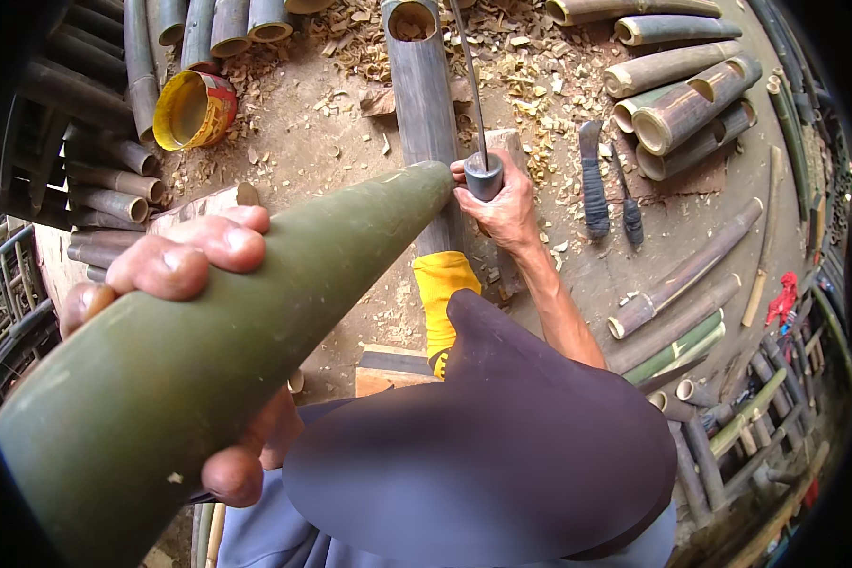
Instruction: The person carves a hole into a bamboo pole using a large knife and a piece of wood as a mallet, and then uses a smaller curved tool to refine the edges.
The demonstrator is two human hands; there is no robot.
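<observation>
Left hand (187,254) gripping smooth, dull-green tapering club (227,336), right hand (507,208) gripping thin-shafted tool (484,176) with rounded grey end, grey bamboo (422,99) with oval opening

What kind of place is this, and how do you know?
Probably a bamboo workshop: cut bamboo tubes lie all around, pale chips litter the ground, and the right hand grips a long, thin tool.

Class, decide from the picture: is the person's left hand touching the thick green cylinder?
Touching. The head view shows the left hand gripping the green cylinder, fingers curled over its edge.
</observation>
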